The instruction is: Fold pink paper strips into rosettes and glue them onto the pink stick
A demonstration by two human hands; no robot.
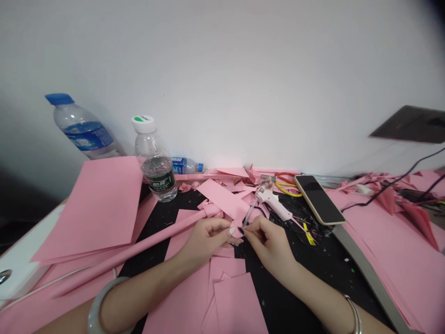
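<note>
My left hand pinches a small folded piece of pink paper between thumb and fingers. From the other side my right hand grips the same piece at its edge with thumb and forefinger. Just behind the hands lies a pink paper strip, next to a long rolled pink paper tube. A white glue gun rests beyond my right hand. Pink paper sheets are spread beneath my wrists on the black table surface.
On the left, a water bottle with a white cap stands by a leaning blue-capped bottle and pink sheets. A phone, pliers with red and yellow handles and a paper stack are on the right. A wall rises behind.
</note>
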